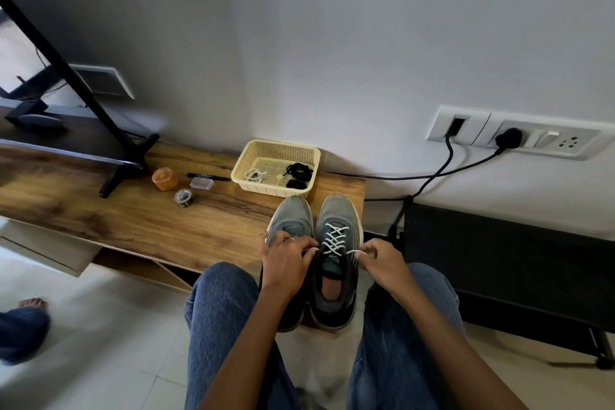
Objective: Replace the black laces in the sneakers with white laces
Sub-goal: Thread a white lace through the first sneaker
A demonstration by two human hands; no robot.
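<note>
Pinching one white lace end, your left hand (287, 255) rests over the unlaced left sneaker (290, 220). Beside it, the right sneaker (337, 260) wears a crisscrossed white lace (335, 238) at the wooden surface (139, 213) edge. Your right hand (379, 260) pinches the other end. Behind, black laces (297, 175) lie in the basket (266, 148).

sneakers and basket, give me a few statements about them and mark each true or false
1. The right sneaker carries a white lace. True.
2. The left sneaker shows white lacing too. False: no lacing shows on it.
3. Each hand pinches a white lace end, left hand, right hand. True.
4. The basket is empty. False: it holds black laces and a white lace bundle.
5. The basket sits on the floor. False: it stands on the wooden table.
</note>
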